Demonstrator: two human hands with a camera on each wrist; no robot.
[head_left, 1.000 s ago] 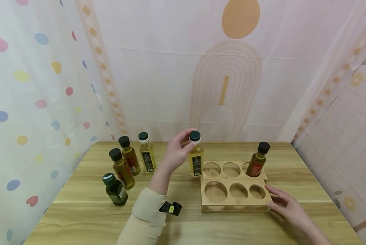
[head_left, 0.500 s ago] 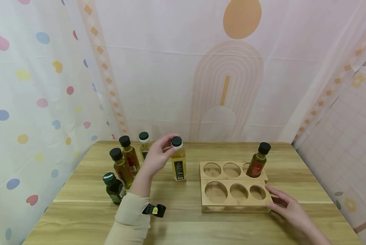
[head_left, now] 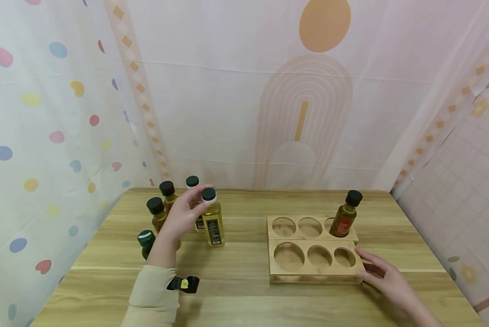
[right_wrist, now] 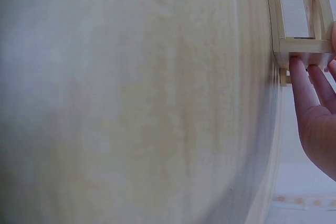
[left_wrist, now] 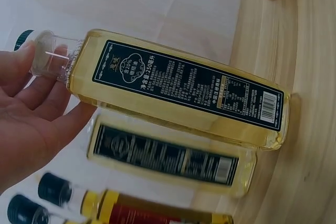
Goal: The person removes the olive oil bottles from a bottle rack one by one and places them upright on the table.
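Note:
My left hand (head_left: 183,217) holds a square clear bottle of yellow oil (head_left: 214,229) by its neck, below the dark green cap. The bottle stays upright; whether its base touches the table cannot be told. In the left wrist view a similar oil bottle (left_wrist: 168,153) stands right behind it. My right hand (head_left: 387,277) grips the right end of a two-tier wooden bottle rack (head_left: 316,238), thumb at the front corner and fingers along the side. One black-capped bottle with a red label (head_left: 342,222) stands in the rack's back right hole. The rack's other holes hold nothing.
Two black-capped bottles (head_left: 155,205) and a short dark bottle with a green cap (head_left: 146,239) stand at the table's left, partly hidden by the left arm. A patterned curtain (head_left: 228,113) hangs behind the wooden table (head_left: 244,304).
My left hand has carried the oil bottle leftward from beside the rack to near the other bottles. The right hand and the rack have stayed in place.

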